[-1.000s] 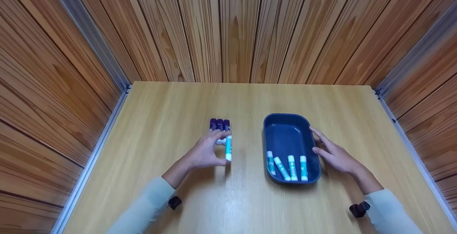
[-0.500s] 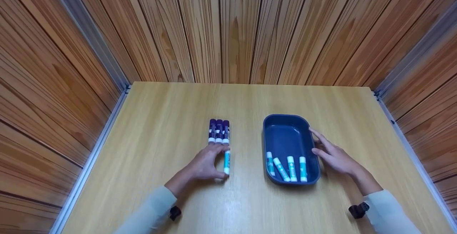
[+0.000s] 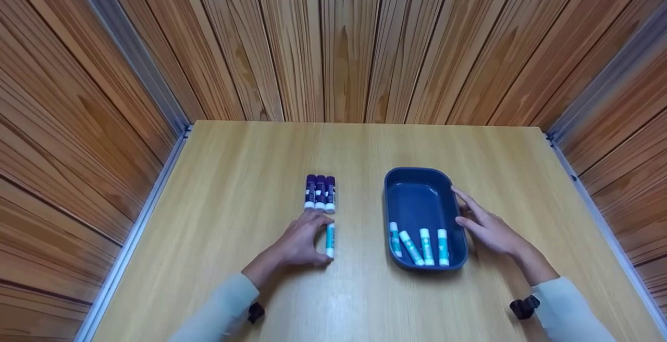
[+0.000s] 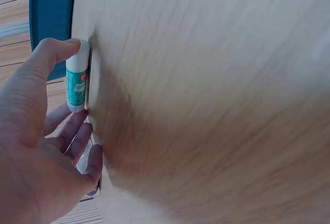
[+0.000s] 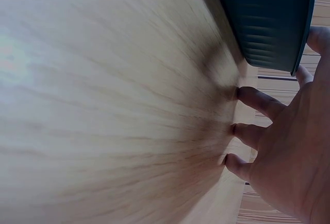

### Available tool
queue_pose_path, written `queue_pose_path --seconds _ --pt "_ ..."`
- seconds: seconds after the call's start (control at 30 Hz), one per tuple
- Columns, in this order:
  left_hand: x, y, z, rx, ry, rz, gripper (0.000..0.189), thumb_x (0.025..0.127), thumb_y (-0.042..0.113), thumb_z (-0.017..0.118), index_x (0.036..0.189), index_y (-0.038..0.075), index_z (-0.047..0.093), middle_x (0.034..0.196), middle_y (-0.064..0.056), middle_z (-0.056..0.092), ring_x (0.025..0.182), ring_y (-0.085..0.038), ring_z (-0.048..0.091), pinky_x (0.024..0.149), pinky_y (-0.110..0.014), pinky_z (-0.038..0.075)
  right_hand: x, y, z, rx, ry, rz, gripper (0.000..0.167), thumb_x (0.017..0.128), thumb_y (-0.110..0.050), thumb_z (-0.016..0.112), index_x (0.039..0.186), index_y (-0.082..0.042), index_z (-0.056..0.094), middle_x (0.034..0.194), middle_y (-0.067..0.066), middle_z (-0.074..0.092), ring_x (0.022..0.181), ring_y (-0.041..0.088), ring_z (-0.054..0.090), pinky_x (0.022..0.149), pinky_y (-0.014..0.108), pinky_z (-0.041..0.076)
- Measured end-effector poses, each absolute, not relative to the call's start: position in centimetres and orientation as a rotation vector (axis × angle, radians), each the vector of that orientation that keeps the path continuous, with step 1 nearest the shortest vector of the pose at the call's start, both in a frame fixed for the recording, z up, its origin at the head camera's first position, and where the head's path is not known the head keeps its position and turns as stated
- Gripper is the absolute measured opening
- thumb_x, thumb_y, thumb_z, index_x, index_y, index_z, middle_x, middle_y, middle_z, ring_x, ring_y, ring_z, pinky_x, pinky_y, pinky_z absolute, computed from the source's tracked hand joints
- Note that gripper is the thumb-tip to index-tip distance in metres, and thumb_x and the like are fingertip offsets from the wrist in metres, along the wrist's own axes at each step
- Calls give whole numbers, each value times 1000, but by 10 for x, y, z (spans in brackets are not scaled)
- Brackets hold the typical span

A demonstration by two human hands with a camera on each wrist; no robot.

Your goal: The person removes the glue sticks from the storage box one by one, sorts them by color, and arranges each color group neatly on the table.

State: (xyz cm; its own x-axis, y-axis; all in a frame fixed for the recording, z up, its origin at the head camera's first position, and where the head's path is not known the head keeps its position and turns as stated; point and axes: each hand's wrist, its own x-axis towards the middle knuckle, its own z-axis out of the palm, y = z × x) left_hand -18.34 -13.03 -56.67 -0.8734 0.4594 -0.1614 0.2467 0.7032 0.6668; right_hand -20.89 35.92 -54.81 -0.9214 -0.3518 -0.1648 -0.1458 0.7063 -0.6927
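My left hand (image 3: 302, 240) pinches a teal-and-white glue stick (image 3: 330, 240) end to end, thumb on the near end and a finger on the far end. The stick lies along the tabletop, its label (image 4: 77, 82) visible in the left wrist view. Just beyond it, three purple-capped glue sticks (image 3: 320, 192) lie side by side. My right hand (image 3: 492, 232) touches the right side of a dark blue tray (image 3: 417, 201) with thumb and forefinger. In the right wrist view the other fingers (image 5: 258, 102) reach down to the table.
Several teal-and-white glue sticks (image 3: 426, 246) lie in the near half of the tray, one of them slanted. The light wooden table (image 3: 359, 295) ends at a plank wall (image 3: 344, 45) behind, with metal rails (image 3: 138, 222) along both sides.
My left hand has brought the glue stick towards me and down to the table, uncovering the purple-capped sticks. The right hand and tray stay in place.
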Motion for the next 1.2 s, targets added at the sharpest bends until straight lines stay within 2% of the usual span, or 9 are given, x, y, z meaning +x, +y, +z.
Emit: queue_pose_path --seconds 0.37,0.6,0.77,1.0,1.2 --pt "-182 -131 -566 464 2602 967 96 89 35 96 170 14 50 168 -14 50 154 -35 49 130 -59 46 -209 361 -549 -386 2631 -1029 76 121 -40 50 183 -30 8 183 34 26 162 67 36 122 90 34" --pt "-180 -131 -565 470 2608 959 97 90 35 95 172 16 47 168 -11 51 156 -34 48 132 -59 45 -208 361 -549 -376 2620 -1041 75 121 -43 48 183 -32 7 186 32 21 163 66 35 124 90 32" --pt "-176 -130 -565 477 2626 977 103 89 35 96 176 21 42 168 -10 48 153 -32 50 129 -56 49 -208 361 -548 -378 2622 -1041 75 121 -43 48 183 -32 7 186 31 21 163 66 35 124 91 31" --pt "-171 -129 -555 518 2697 1003 100 88 38 98 172 23 47 168 -12 49 154 -38 49 126 -61 51 -209 361 -546 -384 2638 -1021 75 121 -41 49 183 -30 9 181 35 30 161 66 39 122 91 34" --pt "-169 -124 -546 502 2708 1030 95 88 39 97 170 23 50 167 -11 50 151 -38 51 123 -61 54 -208 360 -549 -374 2617 -1039 75 121 -43 49 183 -30 8 183 34 27 163 66 36 123 90 33"
